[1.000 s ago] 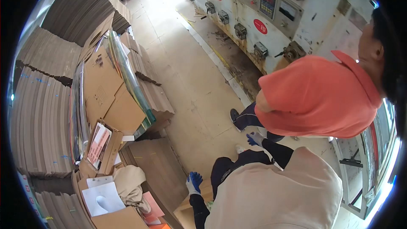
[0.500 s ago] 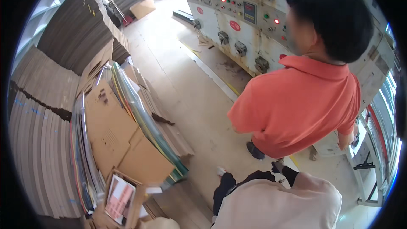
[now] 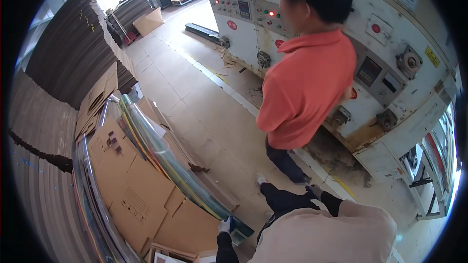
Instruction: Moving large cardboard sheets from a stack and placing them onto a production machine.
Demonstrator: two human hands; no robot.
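Observation:
My left hand (image 3: 225, 225), in a pale glove below a dark sleeve, is at the near corner of a stack of clear and greenish sheets (image 3: 195, 178). Whether it touches them, and how its fingers are bent, I cannot make out. Beside my dark trousers hangs my right hand (image 3: 315, 192), in a grey glove with dark fingertips. Its fingers look loosely apart and I see nothing in them. A large printed brown cardboard sheet (image 3: 131, 185) leans left of the clear sheets. Below it, a cardboard box (image 3: 168, 253) is partly cut off by the lower edge.
A person in a coral shirt (image 3: 312, 87) stands ahead, beside a long pale machine (image 3: 370, 34) with knobs and lit buttons. Tall stacks of cardboard (image 3: 63, 44) line the left. A metal frame rack (image 3: 431, 190) is at the right. Tiled floor (image 3: 185, 112) runs between.
The view has shifted. The person in coral now appears further left, with an arm no longer stretched toward the rack. My left hand has come into view by the clear sheets.

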